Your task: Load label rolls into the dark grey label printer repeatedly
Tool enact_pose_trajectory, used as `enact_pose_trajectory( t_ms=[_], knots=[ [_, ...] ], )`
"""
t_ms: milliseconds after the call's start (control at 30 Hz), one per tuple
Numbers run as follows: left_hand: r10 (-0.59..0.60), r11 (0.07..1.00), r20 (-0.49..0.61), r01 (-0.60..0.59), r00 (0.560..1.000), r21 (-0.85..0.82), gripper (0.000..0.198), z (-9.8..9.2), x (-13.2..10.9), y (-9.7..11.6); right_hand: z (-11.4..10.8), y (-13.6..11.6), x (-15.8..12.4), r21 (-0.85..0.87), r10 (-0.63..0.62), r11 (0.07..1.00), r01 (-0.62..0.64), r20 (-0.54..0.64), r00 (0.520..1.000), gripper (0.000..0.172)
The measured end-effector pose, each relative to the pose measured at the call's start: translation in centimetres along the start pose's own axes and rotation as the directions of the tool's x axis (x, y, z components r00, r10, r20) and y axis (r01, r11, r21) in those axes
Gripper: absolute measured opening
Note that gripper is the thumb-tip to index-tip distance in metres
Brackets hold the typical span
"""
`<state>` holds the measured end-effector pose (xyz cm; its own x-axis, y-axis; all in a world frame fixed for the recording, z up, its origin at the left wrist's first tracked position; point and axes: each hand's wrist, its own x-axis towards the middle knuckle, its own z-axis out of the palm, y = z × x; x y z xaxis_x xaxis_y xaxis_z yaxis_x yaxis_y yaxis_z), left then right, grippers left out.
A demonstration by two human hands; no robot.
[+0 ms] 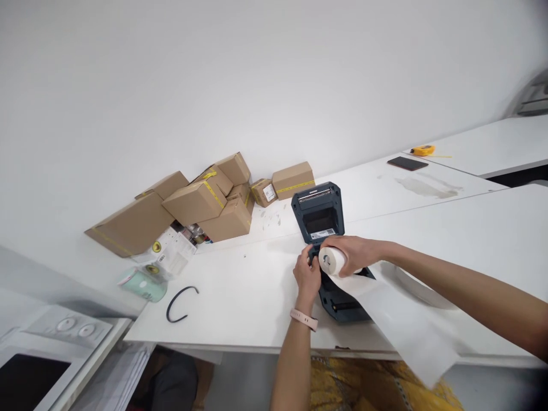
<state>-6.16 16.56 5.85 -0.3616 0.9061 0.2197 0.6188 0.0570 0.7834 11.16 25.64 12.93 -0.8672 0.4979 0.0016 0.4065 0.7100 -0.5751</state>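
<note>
A dark label printer (317, 214) stands on the white table with its lid raised. My right hand (358, 254) is wrapped around a white label roll (332, 261), held over the printer's open bay. From the roll, a long loose strip of label paper (406, 319) trails toward me and over the table's front edge. My left hand (307, 271), with a pink band on its wrist, grips the printer's left side, fingertips curled at the inner edge close to the roll's end. Exactly what those fingertips press on is hidden.
Cardboard boxes (194, 202) are piled at the back left. A black curved band (169, 305) and a mint-green container (143, 285) lie at the left. Farther right are a phone (407, 164) and a yellow tape measure (423, 150). A microwave (55, 342) stands at lower left.
</note>
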Motion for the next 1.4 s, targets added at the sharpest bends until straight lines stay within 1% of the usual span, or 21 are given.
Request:
enact_pose_trajectory(
  t_ms=[67, 133, 233, 333, 533, 800, 1000, 1233, 1333, 1400],
  knots=[
    [0.017, 0.999, 0.005, -0.017, 1.000, 0.048, 0.037, 0.1, 0.1, -0.1, -0.1, -0.1, 0.4, -0.026, 0.012, 1.000, -0.011, 0.037, 0.999, 0.064],
    [0.001, 0.998, -0.002, -0.001, 1.000, 0.070, 0.034, 0.2, 0.2, -0.1, -0.4, -0.3, 0.7, -0.040, 0.032, 0.999, -0.029, 0.074, 0.997, 0.064],
    [-0.012, 0.998, -0.006, 0.013, 1.000, 0.066, 0.032, 0.4, 0.2, -0.2, -0.7, -0.5, 0.9, -0.048, 0.074, 0.996, -0.068, 0.119, 0.990, 0.063],
    [-0.010, 0.998, -0.003, 0.010, 1.000, 0.055, 0.032, 0.5, 0.1, -0.3, -0.6, -0.5, 1.1, -0.077, 0.112, 0.992, -0.102, 0.137, 0.984, 0.065],
    [0.014, 1.000, 0.000, -0.014, 1.000, 0.014, 0.033, 0.4, 0.1, -0.4, 0.8, 0.0, 2.2, -0.219, 0.151, 0.969, -0.113, 0.163, 0.975, 0.073],
    [0.001, 1.000, -0.014, -0.001, 1.000, -0.017, 0.034, 0.7, 0.1, -0.6, 2.8, 1.2, 3.8, -0.291, 0.195, 0.946, -0.146, 0.148, 0.969, 0.079],
    [0.003, 0.996, -0.018, -0.005, 1.000, -0.090, 0.034, 1.3, -0.1, -1.1, 3.6, 2.2, 4.0, -0.299, 0.180, 0.945, -0.131, 0.144, 0.973, 0.084],
    [0.027, 0.970, 0.021, -0.021, 0.999, -0.243, 0.041, 1.6, -0.5, -1.9, 2.9, 3.1, 4.4, -0.251, 0.138, 0.964, -0.085, 0.201, 0.970, 0.096],
    [0.047, 0.961, 0.061, -0.028, 0.997, -0.275, 0.042, 1.5, -0.5, -2.2, 2.7, 3.2, 4.4, -0.234, 0.118, 0.970, -0.069, 0.205, 0.972, 0.096],
    [0.040, 0.955, 0.105, -0.007, 0.994, -0.298, 0.042, 1.4, -0.4, -2.4, 2.8, 3.2, 4.3, -0.233, 0.122, 0.970, -0.075, 0.194, 0.973, 0.095]
  ],
)
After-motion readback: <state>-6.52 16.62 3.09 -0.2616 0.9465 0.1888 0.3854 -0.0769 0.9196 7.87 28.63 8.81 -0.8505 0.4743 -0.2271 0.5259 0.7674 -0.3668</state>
